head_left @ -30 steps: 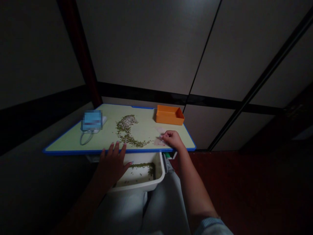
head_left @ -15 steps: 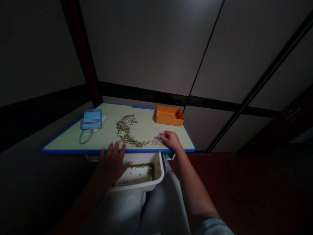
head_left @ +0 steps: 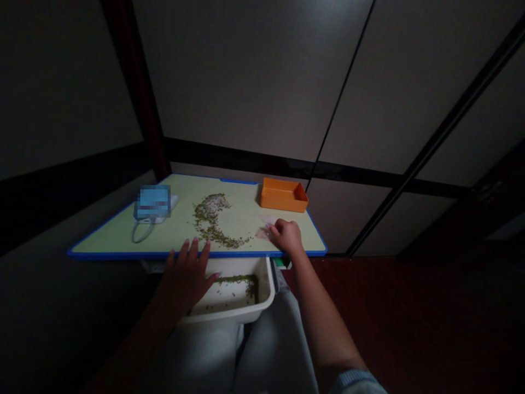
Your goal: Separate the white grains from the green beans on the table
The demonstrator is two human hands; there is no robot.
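Observation:
My left hand point(head_left: 186, 276) is open, its fingers spread with the tips on the table's front edge and the thumb over a white bin point(head_left: 268, 284). Greenish bits, like small seeds or beans, lie along the bin's inner side. My right hand point(head_left: 287, 235) is closed in a pinch over a thin, see-through, pinkish plastic piece point(head_left: 262, 233); its exact kind is unclear. Between the hands and farther back, a curved spread of small green and pale bits point(head_left: 211, 219) lies on the pale green tabletop point(head_left: 246, 197).
At the back right of the table stands an orange open box point(head_left: 283, 202). On the left sits a device with a blurred screen point(head_left: 152, 201) and a looped white cable point(head_left: 141, 232). Wall panels rise behind the table. My legs are under the bin.
My right hand has shifted slightly, and the plastic piece under it has changed shape a little. The left hand stays at the table edge; the scattered bits look the same.

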